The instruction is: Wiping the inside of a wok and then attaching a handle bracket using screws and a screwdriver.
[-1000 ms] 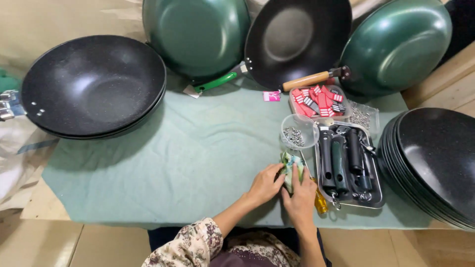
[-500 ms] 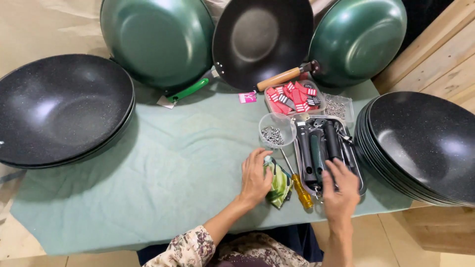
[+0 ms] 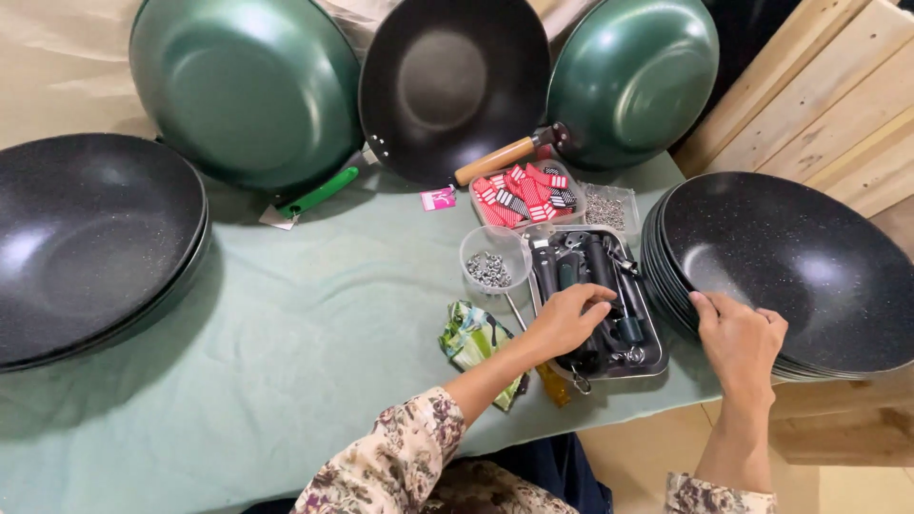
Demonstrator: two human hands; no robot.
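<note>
Fingers of the left hand (image 3: 568, 319) curl over black handles (image 3: 598, 286) in the tray (image 3: 651, 354), seemingly grasping one; right hand (image 3: 738, 333) grips the speckled black pans' (image 3: 800, 266) rim.

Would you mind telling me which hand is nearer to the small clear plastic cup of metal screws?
Left. The left hand rests on the black handles in the metal tray beside the small clear plastic cup; the right hand touches the stacked black pans.
</note>
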